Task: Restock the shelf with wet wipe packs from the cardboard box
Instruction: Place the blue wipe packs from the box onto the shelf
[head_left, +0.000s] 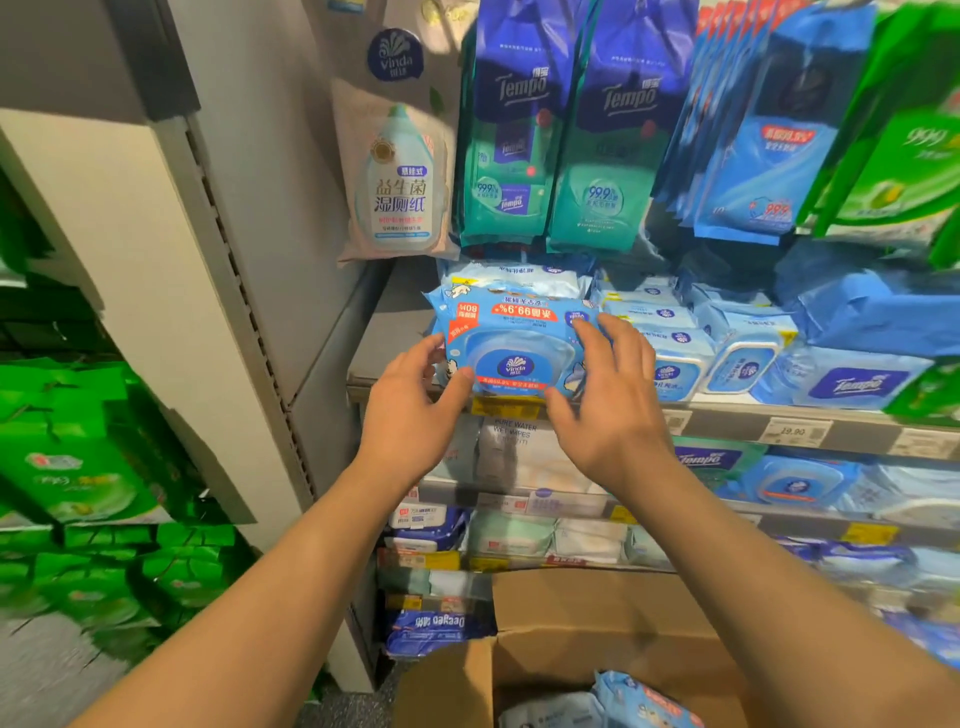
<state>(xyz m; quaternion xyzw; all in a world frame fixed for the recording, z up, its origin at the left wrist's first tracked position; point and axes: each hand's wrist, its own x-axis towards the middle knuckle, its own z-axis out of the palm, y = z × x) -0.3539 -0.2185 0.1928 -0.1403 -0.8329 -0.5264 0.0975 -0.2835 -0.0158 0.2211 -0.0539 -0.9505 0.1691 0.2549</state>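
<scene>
A blue Vinda wet wipe pack (511, 340) with a round lid sits at the front left of the grey shelf (382, 332), on top of other packs. My left hand (415, 402) holds its left end, thumb on the front by the lid. My right hand (605, 395) has its fingers spread over the pack's right side, thumb below the front edge. The open cardboard box (561, 639) stands low in front of me, with more wipe packs (639, 701) inside it.
More Vinda and Tempo packs (737, 358) fill the shelf to the right. Hanging Tempo packs (550, 145) and a Vinda pouch (397, 182) are above. Lower shelves (519, 535) hold other wipes. Green packs (78, 467) are stacked to the left of a grey upright (244, 291).
</scene>
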